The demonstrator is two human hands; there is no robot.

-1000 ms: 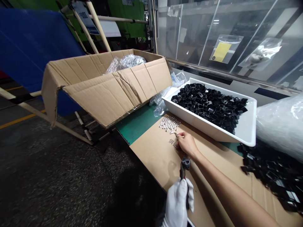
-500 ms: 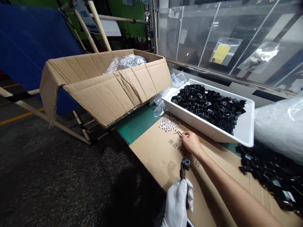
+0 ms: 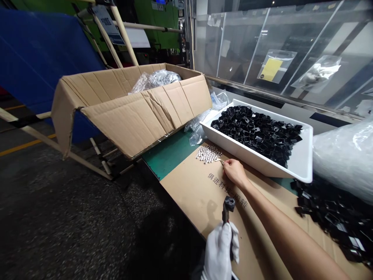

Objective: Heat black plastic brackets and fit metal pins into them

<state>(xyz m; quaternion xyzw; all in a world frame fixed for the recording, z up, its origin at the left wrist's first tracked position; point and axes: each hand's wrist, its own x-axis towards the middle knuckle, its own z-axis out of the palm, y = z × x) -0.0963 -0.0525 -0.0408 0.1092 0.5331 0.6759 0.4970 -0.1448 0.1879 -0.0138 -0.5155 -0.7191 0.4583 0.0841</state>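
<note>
White cotton glove (image 3: pixel 219 249) covers the left hand (image 3: pixel 218 251) at the near edge of the view, its grip closed around a thin dark stem (image 3: pixel 225 217) topped by a black plastic piece (image 3: pixel 229 203). Ahead of it, the bare right hand (image 3: pixel 234 173) reaches in from the lower right, forearm slanting low over a cardboard sheet (image 3: pixel 192 194). Its grip is pinched shut on a thin bent metal pin (image 3: pixel 221 161), whose tip lies just beside a loose patch of small silver pieces (image 3: pixel 207 154). Open cardboard printed with dark characters spreads between the hands, ending at an edge that drops toward the dark speckled floor (image 3: pixel 72 206). Just past the right hand runs the long rim of a white tray (image 3: pixel 256 163), heaped with black square parts (image 3: pixel 256 134). More black parts (image 3: pixel 329 217) lie loose at the right, under a clear plastic bag (image 3: pixel 344 159). Beyond the green surface (image 3: pixel 169 155), a tilted cardboard box (image 3: pixel 131 116) holds a bagged load (image 3: pixel 155 80).
</note>
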